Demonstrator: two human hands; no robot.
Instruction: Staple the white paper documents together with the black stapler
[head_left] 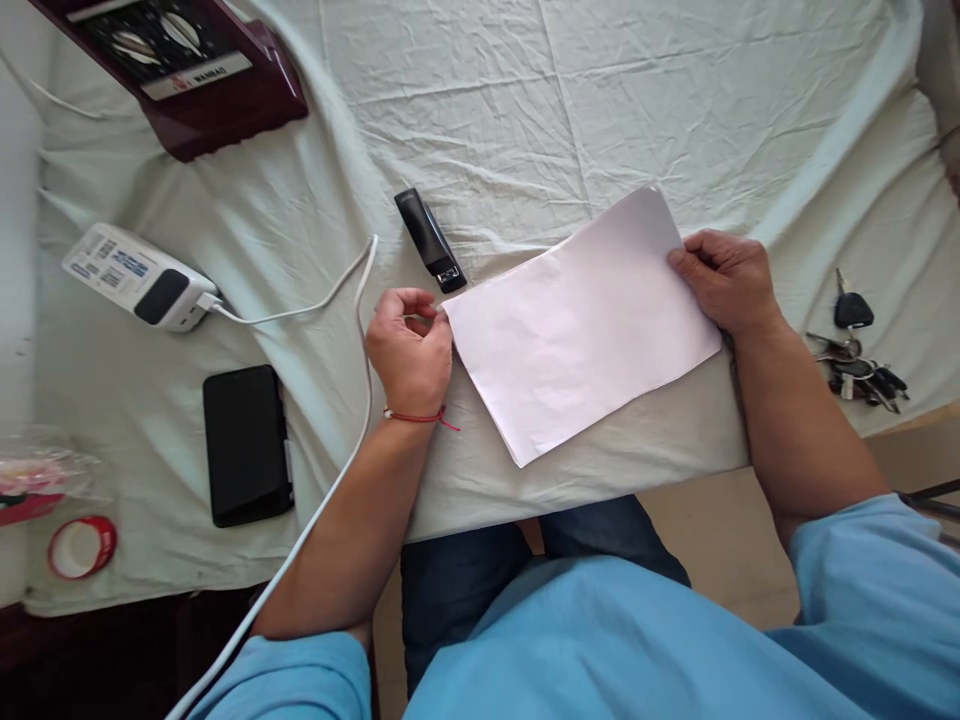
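Some white sheets of paper, lying one on another, are held at a slant over the front of the cloth-covered table. My right hand pinches their right edge, thumb on top. At the far left corner of the paper is my left hand, its fingers curled and the thumb and fingertips closed on that corner. A red string bracelet is on my left wrist. Just beyond the left hand, near the paper's upper left edge, lies a black stapler, touched by neither hand.
Left of me are a black phone, a white power strip with a white cable running past my left arm, and a red tape roll. A maroon appliance stands at the back left. Keys lie at the right.
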